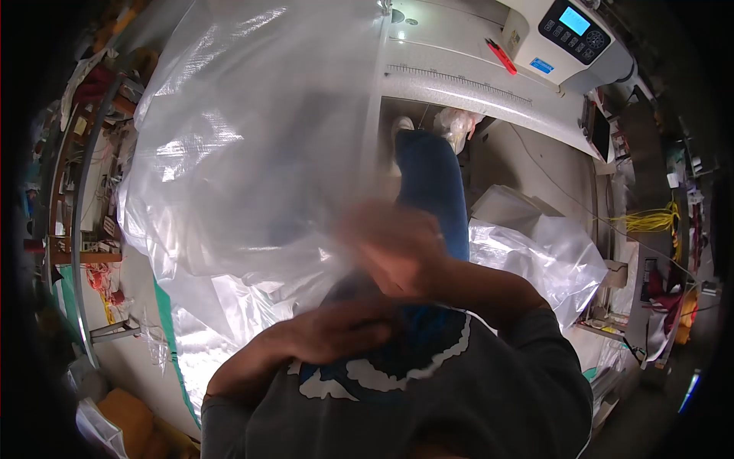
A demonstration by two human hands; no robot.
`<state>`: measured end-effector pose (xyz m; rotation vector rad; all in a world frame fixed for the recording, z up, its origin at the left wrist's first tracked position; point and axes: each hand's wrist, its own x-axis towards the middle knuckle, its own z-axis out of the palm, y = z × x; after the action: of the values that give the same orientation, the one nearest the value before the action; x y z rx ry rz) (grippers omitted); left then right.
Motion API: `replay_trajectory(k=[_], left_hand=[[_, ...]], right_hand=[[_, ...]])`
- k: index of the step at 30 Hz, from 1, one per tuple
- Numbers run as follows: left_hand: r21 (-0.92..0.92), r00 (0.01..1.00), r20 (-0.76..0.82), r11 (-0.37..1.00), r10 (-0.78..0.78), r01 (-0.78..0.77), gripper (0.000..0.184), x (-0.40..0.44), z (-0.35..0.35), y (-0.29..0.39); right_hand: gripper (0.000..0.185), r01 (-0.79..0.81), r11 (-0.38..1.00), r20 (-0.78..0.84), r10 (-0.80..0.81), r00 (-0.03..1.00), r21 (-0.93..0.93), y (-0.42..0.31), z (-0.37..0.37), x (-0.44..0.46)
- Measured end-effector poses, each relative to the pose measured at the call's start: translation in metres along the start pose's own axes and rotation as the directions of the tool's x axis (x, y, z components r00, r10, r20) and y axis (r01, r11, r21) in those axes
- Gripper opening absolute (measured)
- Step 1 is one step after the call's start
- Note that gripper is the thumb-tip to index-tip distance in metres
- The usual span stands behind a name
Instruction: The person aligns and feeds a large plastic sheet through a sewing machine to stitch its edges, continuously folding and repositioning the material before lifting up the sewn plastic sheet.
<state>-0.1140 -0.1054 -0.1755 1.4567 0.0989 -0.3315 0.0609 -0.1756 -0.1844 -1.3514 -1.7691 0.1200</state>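
Observation:
A large clear plastic sheet (pixel 229 145) hangs over the table's left part and falls in shiny folds toward my lap. My right hand (pixel 394 249) is in front of my body at the sheet's lower right edge, smeared by motion. Whether it grips the plastic cannot be made out. Below it, close to my shirt, my left hand (pixel 340 333) has its fingers bent together and pointing right. It is somewhat blurred, and whatever may be between its fingers is hidden.
A white machine with a lit display (pixel 575 21) stands at upper right. A red cutter (pixel 501 56) lies near a ruler scale (pixel 459 79) along the table edge. More clear plastic (pixel 535 260) is bunched right of my leg. Yellow cords (pixel 650 220) hang at far right.

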Motion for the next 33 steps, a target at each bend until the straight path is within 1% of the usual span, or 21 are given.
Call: replay_trajectory(k=[1, 2, 3, 4, 5, 7, 8, 10, 12, 13, 14, 15, 17, 19, 22, 25, 26, 28, 29, 31, 33], left_hand=[[0.179, 0.974, -0.146, 0.973, 0.172, -0.145, 0.033, 0.01, -0.003, -0.043], [0.37, 0.9, -0.252, 0.895, 0.357, -0.251, 0.039, 0.017, -0.01, -0.081], [0.375, 0.897, -0.253, 0.892, 0.362, -0.253, 0.039, 0.017, -0.009, -0.075], [0.392, 0.87, -0.295, 0.88, 0.396, -0.268, 0.04, 0.026, -0.033, -0.067], [0.413, 0.842, -0.326, 0.866, 0.431, -0.284, 0.04, 0.032, -0.052, -0.058], [0.437, 0.782, -0.379, 0.84, 0.495, -0.32, 0.041, 0.027, -0.081, -0.053], [0.442, 0.748, -0.406, 0.829, 0.524, -0.341, 0.042, 0.024, -0.092, -0.053], [0.451, 0.681, -0.441, 0.8, 0.585, -0.395, 0.043, 0.004, -0.122, -0.061], [0.488, 0.589, -0.466, 0.748, 0.66, -0.451, 0.044, -0.027, -0.155, -0.069], [0.509, 0.537, -0.489, 0.724, 0.688, -0.464, 0.045, -0.027, -0.148, -0.067], [0.53, 0.484, -0.515, 0.706, 0.708, -0.469, 0.045, -0.025, -0.17, -0.055], [0.55, 0.43, -0.542, 0.691, 0.722, -0.469, 0.046, -0.023, -0.167, -0.052], [0.579, 0.329, -0.595, 0.675, 0.733, -0.457, 0.047, -0.008, -0.17, -0.036], [0.605, 0.227, -0.637, 0.66, 0.737, -0.446, 0.048, 0.005, -0.212, -0.013], [0.638, 0.064, -0.677, 0.628, 0.733, -0.447, 0.049, 0.013, -0.233, -0.003], [0.663, -0.088, -0.704, 0.607, 0.705, -0.439, 0.051, 0.029, -0.284, 0.02], [0.662, -0.088, -0.704, 0.606, 0.705, -0.44, 0.051, 0.031, -0.283, 0.028], [0.635, 0.001, -0.766, 0.758, 0.642, -0.148, 0.047, 0.035, -0.282, 0.044], [0.602, 0.033, -0.798, 0.799, 0.601, 0.008, 0.045, 0.038, -0.28, 0.053], [0.497, 0.074, -0.862, 0.807, 0.501, 0.32, 0.041, 0.044, -0.28, 0.065], [0.526, 0.094, -0.845, 0.785, 0.526, 0.329, 0.041, 0.049, -0.298, 0.059]], right_hand=[[0.023, 0.006, 1.0, -0.001, -0.006, 1.0, 0.0, -0.004, -0.004, 0.001], [0.021, 0.014, 1.0, -0.076, -0.015, 0.997, -0.007, -0.006, -0.009, -0.001], [0.019, 0.025, 1.0, -0.15, -0.028, 0.988, -0.017, -0.008, -0.013, -0.001], [0.019, -0.072, 0.997, -0.117, 0.075, 0.99, 0.024, -0.002, -0.001, -0.019], [0.019, -0.062, 0.998, -0.126, 0.063, 0.99, 0.013, 0.01, 0.014, -0.039], [0.023, -0.276, 0.961, -0.085, 0.274, 0.958, -0.014, 0.029, 0.033, -0.071], [0.023, -0.279, 0.96, -0.086, 0.276, 0.957, -0.029, 0.028, 0.032, -0.071], [0.024, -0.244, 0.968, -0.118, 0.25, 0.961, 0.066, 0.024, 0.033, -0.067], [0.024, -0.227, 0.973, -0.135, 0.232, 0.963, 0.049, 0.024, 0.038, -0.062], [0.025, -0.213, 0.974, -0.132, 0.221, 0.966, 0.074, 0.026, 0.041, -0.06], [0.025, -0.228, 0.972, -0.126, 0.234, 0.964, 0.06, 0.028, 0.041, -0.056], [0.025, -0.214, 0.975, -0.125, 0.22, 0.967, 0.061, 0.033, 0.039, -0.052], [0.026, -0.327, 0.938, -0.149, 0.342, 0.928, 0.117, 0.039, 0.035, -0.044], [0.026, -0.315, 0.944, -0.157, 0.328, 0.932, 0.1, 0.049, 0.034, -0.035], [0.027, -0.303, 0.944, -0.22, 0.326, 0.919, 0.132, 0.07, 0.036, -0.025], [0.027, -0.313, 0.943, -0.252, 0.331, 0.909, 0.11, 0.084, 0.04, -0.012], [0.027, -0.326, 0.942, -0.27, 0.336, 0.902, 0.084, 0.09, 0.04, -0.006], [0.026, -0.338, 0.94, -0.287, 0.339, 0.896, 0.053, 0.102, 0.042, 0.004], [0.026, -0.318, 0.948, -0.298, 0.307, 0.904, 0.011, 0.109, 0.042, 0.008], [0.026, -0.3, 0.953, -0.308, 0.276, 0.911, -0.033, 0.124, 0.042, 0.014], [0.025, -0.242, 0.966, -0.37, 0.191, 0.909, -0.094, 0.136, 0.043, 0.02]])
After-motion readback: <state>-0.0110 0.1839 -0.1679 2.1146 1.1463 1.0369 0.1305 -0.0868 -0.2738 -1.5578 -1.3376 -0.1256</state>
